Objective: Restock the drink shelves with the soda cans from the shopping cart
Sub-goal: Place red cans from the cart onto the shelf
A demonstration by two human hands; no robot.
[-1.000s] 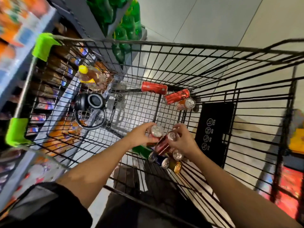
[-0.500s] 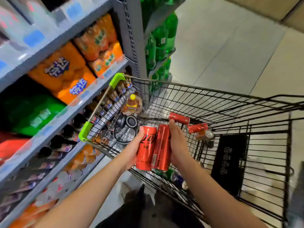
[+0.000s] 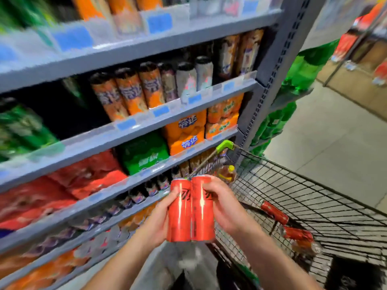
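I count two red soda cans [image 3: 191, 208] upright and touching side by side, one gripped in my left hand [image 3: 157, 221] and one in my right hand [image 3: 225, 208]. To the right of my right hand, in the shopping cart [image 3: 314, 204], I see two more red cans [image 3: 274, 212] lying on their sides, and just beyond my fingers one bottle with a yellow cap [image 3: 227, 173]. Above my hands, on the grey shelves [image 3: 134, 130], I make out three tall orange cans [image 3: 129, 91] in a row, two pale cans [image 3: 194, 78] beside them, and one green multipack [image 3: 144, 153]. The blur keeps me from counting anything else.
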